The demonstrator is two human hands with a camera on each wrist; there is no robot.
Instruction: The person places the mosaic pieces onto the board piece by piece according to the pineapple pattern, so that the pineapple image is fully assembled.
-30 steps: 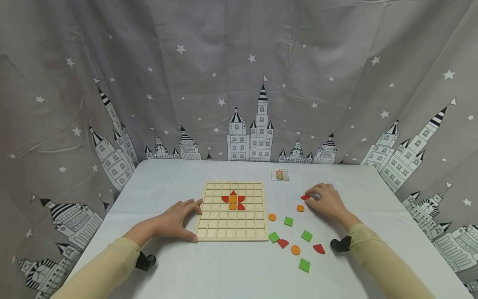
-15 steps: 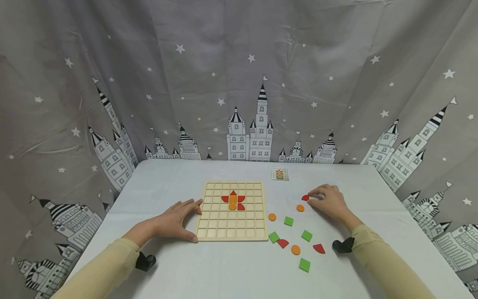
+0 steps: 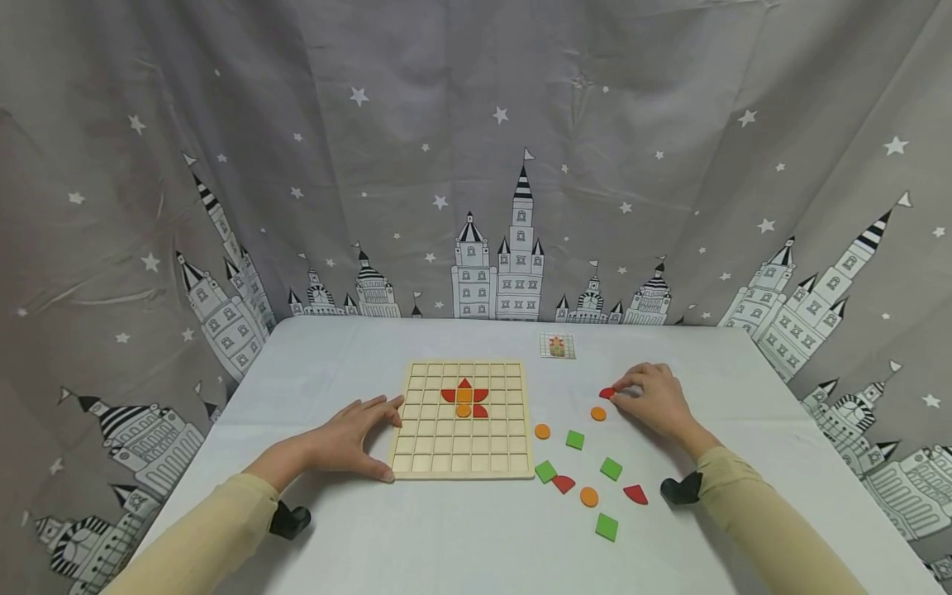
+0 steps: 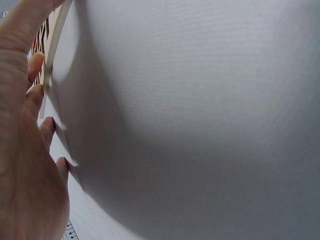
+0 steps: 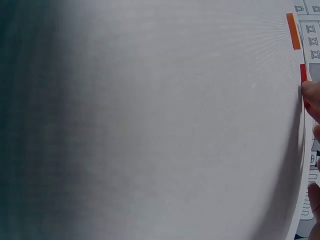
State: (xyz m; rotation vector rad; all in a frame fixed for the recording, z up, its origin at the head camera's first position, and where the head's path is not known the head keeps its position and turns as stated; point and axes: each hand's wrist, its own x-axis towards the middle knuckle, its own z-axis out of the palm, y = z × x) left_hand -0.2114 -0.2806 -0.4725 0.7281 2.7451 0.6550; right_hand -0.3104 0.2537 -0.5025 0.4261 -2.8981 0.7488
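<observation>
In the head view my left hand [image 3: 348, 438] rests at the left edge of a wooden grid board [image 3: 421, 468], thumb at its near-left corner and fingers spread along the side. On the board, a red triangle [image 3: 464, 383] and several red quarter circles surround an orange square [image 3: 464, 396], with an orange disc [image 3: 464, 411] just below it. At the right, my right hand [image 3: 654, 402] pinches a red quarter-circle piece [image 3: 606, 393] between thumb and fingers, low at the tabletop. The right wrist view shows the thumb on that red piece [image 5: 303, 75]; much of it is hidden.
Loose on the white table [image 3: 461, 537] lie orange discs [image 3: 542, 431], green squares [image 3: 606, 527] and red quarter circles [image 3: 635, 494], between board and right hand. A small pattern card [image 3: 557, 346] is farther back. A grey castle-print curtain [image 3: 416, 124] hangs behind.
My right hand shifts only slightly, with the red piece staying at its fingertips. The left hand and the board keep their place.
</observation>
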